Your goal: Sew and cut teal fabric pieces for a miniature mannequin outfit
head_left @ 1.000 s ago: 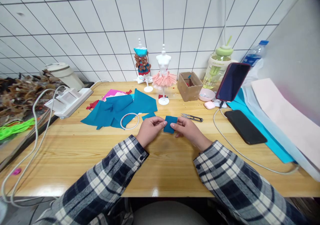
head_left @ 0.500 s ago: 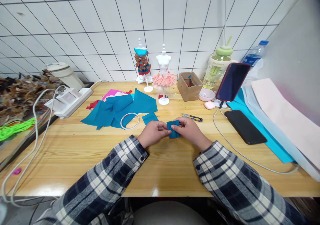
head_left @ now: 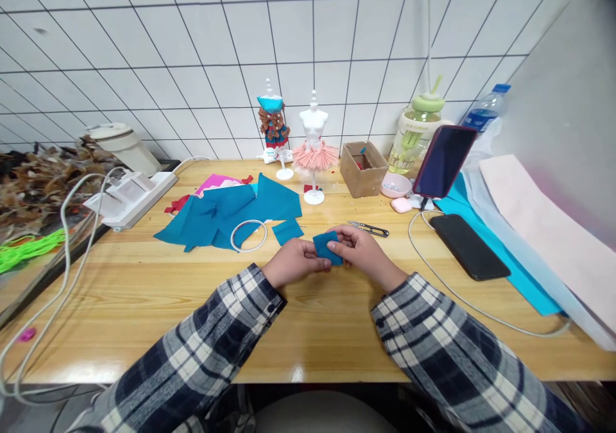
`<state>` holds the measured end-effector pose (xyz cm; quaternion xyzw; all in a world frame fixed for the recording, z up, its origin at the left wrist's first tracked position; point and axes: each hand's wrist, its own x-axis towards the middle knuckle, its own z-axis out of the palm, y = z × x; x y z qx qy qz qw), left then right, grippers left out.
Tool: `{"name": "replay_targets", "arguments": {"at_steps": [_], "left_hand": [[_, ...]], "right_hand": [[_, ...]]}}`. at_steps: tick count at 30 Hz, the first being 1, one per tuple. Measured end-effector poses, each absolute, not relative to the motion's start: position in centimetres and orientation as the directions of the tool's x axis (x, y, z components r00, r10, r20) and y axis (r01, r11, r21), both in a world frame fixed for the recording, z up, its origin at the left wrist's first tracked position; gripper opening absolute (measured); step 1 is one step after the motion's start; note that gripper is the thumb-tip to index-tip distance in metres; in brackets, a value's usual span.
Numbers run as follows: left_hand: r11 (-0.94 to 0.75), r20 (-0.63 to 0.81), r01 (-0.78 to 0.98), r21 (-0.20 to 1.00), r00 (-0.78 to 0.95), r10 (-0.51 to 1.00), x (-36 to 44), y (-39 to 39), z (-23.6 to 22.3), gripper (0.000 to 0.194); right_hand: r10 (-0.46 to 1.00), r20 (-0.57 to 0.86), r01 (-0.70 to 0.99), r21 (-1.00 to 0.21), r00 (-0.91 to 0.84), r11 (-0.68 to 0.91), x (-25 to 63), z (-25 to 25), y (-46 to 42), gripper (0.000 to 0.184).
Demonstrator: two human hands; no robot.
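A small teal fabric piece (head_left: pixel 325 244) is held up between my two hands above the table. My right hand (head_left: pixel 360 251) pinches its right side, thumb on the front face. At its lower left edge, my left hand (head_left: pixel 294 263) has thumb and fingers closed on the cloth. Another small teal fabric square (head_left: pixel 287 231) lies just beyond my left hand. Past it spreads a larger heap of teal fabric (head_left: pixel 226 205), with a white ring (head_left: pixel 249 235) resting on its front edge. Thread snips (head_left: pixel 369 229) lie behind my right hand.
Two small mannequins, one in a pink skirt (head_left: pixel 315 155) and one in a brown-and-teal outfit (head_left: pixel 274 122), stand at the back beside a cardboard box (head_left: pixel 364 169). On the right are a propped phone (head_left: pixel 444 161), a flat black phone (head_left: pixel 469 246) and a cable. A power strip (head_left: pixel 137 199) sits left.
The teal piece has turned and tilted, showing more of its face toward the left. My left fingers have shifted down along its lower edge. The view has moved slightly.
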<state>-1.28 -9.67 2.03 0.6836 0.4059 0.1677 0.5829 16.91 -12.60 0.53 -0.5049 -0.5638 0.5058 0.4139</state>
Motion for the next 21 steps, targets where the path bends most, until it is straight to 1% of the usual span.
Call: {"name": "replay_targets", "arguments": {"at_steps": [2, 4, 8, 11, 13, 15, 18, 20, 21], "left_hand": [[0.053, -0.25, 0.351, 0.935, 0.547, 0.799, -1.33, -9.54, 1.76, 0.029], [0.081, -0.259, 0.341, 0.936, 0.516, 0.816, -1.36, -9.44, 1.64, 0.032], [0.085, -0.237, 0.29, 0.953, 0.544, 0.805, -1.31, -9.41, 2.04, 0.035], [0.073, -0.178, 0.207, 0.976, 0.553, 0.814, -1.34, -9.33, 2.41, 0.038], [0.045, -0.164, 0.221, 0.974, 0.559, 0.813, -1.42, -9.22, 2.39, 0.035], [0.014, -0.176, 0.275, 0.961, 0.575, 0.799, -1.48, -9.1, 2.17, 0.032], [-0.013, -0.2, 0.331, 0.944, 0.6, 0.775, -1.47, -8.94, 1.74, 0.031], [-0.028, -0.162, 0.303, 0.953, 0.585, 0.795, -1.47, -8.79, 1.63, 0.033], [-0.052, -0.107, 0.276, 0.96, 0.531, 0.841, -1.52, -8.69, 1.67, 0.036]], "right_hand": [[0.981, -0.085, 0.127, -0.99, -0.172, -0.063, 16.92, 0.47, -12.59, 0.035], [0.978, -0.101, 0.133, -0.988, -0.184, -0.077, 16.93, 0.38, -12.52, 0.031], [0.985, -0.065, 0.146, -0.988, -0.162, -0.041, 17.06, 0.23, -12.28, 0.023], [0.982, -0.091, 0.141, -0.988, -0.164, -0.068, 17.22, 0.26, -12.17, 0.021], [0.979, -0.099, 0.14, -0.987, -0.177, -0.074, 17.25, 0.33, -12.19, 0.019], [0.979, -0.094, 0.147, -0.987, -0.183, -0.067, 17.2, 0.42, -12.25, 0.018], [0.977, -0.094, 0.156, -0.986, -0.194, -0.064, 17.1, 0.52, -12.33, 0.017], [0.974, -0.09, 0.161, -0.985, -0.207, -0.057, 17.12, 0.53, -12.3, 0.018], [0.977, -0.08, 0.168, -0.985, -0.199, -0.046, 17.18, 0.53, -12.26, 0.018]]}}
